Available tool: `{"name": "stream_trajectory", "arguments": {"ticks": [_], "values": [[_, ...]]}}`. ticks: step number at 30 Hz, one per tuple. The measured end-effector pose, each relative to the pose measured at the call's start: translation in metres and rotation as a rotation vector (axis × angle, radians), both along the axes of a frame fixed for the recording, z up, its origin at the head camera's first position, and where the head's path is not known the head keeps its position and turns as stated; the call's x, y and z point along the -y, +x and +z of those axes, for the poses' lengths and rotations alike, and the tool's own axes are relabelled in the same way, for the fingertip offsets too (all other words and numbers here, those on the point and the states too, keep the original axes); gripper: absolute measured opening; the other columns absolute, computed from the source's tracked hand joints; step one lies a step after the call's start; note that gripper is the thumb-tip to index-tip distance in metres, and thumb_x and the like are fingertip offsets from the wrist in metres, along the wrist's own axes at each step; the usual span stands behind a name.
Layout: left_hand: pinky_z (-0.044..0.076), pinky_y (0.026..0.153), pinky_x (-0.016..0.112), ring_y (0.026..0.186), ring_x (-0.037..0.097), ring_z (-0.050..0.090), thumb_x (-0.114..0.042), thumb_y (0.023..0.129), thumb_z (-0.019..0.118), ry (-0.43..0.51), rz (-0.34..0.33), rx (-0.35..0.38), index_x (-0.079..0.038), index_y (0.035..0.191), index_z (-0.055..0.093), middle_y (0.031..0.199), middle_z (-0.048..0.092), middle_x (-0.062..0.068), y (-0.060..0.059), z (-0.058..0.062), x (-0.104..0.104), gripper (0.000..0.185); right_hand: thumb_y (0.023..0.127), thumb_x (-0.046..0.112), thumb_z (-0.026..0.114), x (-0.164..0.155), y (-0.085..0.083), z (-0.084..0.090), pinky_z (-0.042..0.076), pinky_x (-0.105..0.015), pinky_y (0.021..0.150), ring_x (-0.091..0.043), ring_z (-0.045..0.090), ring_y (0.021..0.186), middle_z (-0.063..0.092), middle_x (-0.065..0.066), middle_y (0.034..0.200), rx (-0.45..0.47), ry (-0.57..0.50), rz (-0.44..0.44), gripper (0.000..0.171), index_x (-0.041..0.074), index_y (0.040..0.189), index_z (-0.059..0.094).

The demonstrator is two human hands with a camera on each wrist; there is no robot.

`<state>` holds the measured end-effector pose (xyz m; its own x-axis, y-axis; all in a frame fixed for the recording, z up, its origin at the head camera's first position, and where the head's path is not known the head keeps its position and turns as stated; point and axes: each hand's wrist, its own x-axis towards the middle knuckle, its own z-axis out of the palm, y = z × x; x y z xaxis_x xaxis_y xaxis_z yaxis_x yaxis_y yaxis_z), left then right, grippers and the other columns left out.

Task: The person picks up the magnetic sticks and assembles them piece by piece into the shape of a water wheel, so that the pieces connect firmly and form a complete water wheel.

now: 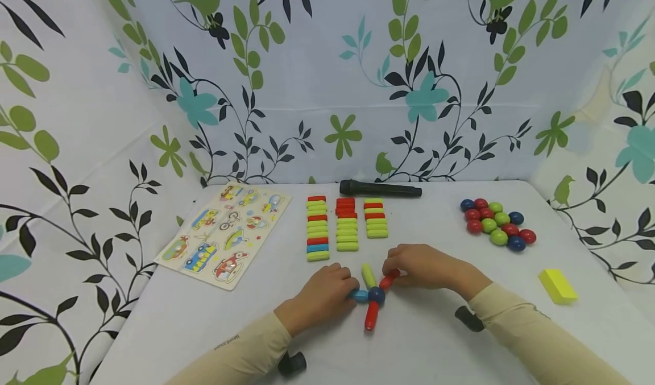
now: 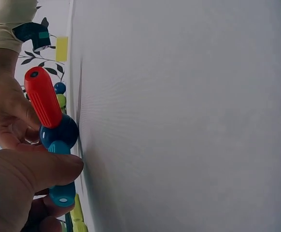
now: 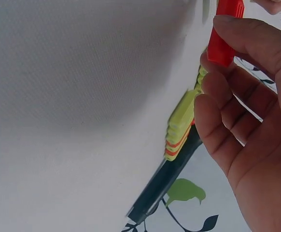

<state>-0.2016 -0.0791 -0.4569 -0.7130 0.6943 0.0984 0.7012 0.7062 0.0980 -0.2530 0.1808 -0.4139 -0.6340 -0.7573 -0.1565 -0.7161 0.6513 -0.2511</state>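
Left hand (image 1: 322,297) pinches the blue rod (image 1: 360,296) beside the dark ball (image 1: 376,294); right hand (image 1: 425,266) grips a red rod (image 1: 389,281) just beyond it.

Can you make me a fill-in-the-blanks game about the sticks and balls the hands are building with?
1. The ball in the middle of the sticks is dark ____.
2. The left hand pinches the ____ stick.
3. The right hand holds a ____ stick.
4. The block near the right arm is ____.

Missing words: blue; blue; red; yellow
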Motion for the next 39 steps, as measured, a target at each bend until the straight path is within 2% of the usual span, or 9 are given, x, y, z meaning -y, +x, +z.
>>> {"name": "stream_trajectory", "arguments": {"ticks": [9,16,24,28,33,39], "values": [[0.049,0.077,0.021,0.085,0.009,0.054,-0.031,0.086,0.083,0.013,0.002,-0.012,-0.019,0.108,0.075,0.093,0.067,-0.007,0.0019,0.0007,0.0012,0.026,0.086,0.026,0.083,-0.0002,0.0001,-0.001,0.054,-0.029,0.081,-0.005,0.055,0.089,0.063,0.015,0.096,-0.011,-0.013,0.005,0.025,0.026,0.111,0.076],[0.049,0.078,0.02,0.085,0.008,0.053,-0.032,0.087,0.082,0.003,0.006,0.008,-0.018,0.109,0.076,0.094,0.067,-0.007,0.0038,0.002,0.0008,0.027,0.086,0.025,0.083,-0.0014,-0.0007,-0.0038,0.054,-0.029,0.082,-0.006,0.057,0.09,0.063,0.016,0.094,0.007,-0.03,-0.039,0.022,0.027,0.107,0.074],[0.049,0.079,0.021,0.087,0.008,0.055,-0.033,0.087,0.083,-0.012,0.014,-0.002,-0.018,0.111,0.075,0.096,0.068,-0.007,0.0051,0.003,0.0007,0.03,0.087,0.017,0.081,-0.0055,-0.0014,-0.0031,0.055,-0.029,0.086,-0.007,0.057,0.095,0.064,0.011,0.102,0.045,-0.08,-0.014,0.037,0.019,0.123,0.073],[0.049,0.079,0.021,0.088,0.008,0.055,-0.033,0.086,0.083,-0.011,0.018,0.005,-0.018,0.112,0.075,0.096,0.068,-0.007,0.0055,0.0014,0.001,0.031,0.089,0.014,0.079,-0.007,-0.001,-0.0042,0.055,-0.031,0.089,-0.007,0.057,0.099,0.062,0.011,0.104,0.053,-0.101,-0.012,0.033,0.02,0.121,0.073],[0.048,0.078,0.02,0.086,0.008,0.055,-0.032,0.086,0.083,-0.009,0.014,-0.001,-0.019,0.111,0.075,0.095,0.068,-0.007,0.0061,0.0006,0.0013,0.029,0.09,0.013,0.076,-0.0069,0.0001,-0.0055,0.055,-0.034,0.094,-0.007,0.06,0.102,0.063,0.014,0.108,0.092,-0.134,-0.051,0.029,0.021,0.118,0.071],[0.047,0.077,0.02,0.085,0.007,0.053,-0.032,0.087,0.082,-0.006,0.002,-0.015,-0.019,0.11,0.075,0.096,0.068,-0.007,0.0073,0.0009,0.0021,0.028,0.089,0.016,0.077,-0.0057,0.0004,-0.0072,0.056,-0.031,0.089,-0.005,0.061,0.096,0.062,0.02,0.098,0.108,-0.143,-0.085,0.026,0.026,0.11,0.066]]}}
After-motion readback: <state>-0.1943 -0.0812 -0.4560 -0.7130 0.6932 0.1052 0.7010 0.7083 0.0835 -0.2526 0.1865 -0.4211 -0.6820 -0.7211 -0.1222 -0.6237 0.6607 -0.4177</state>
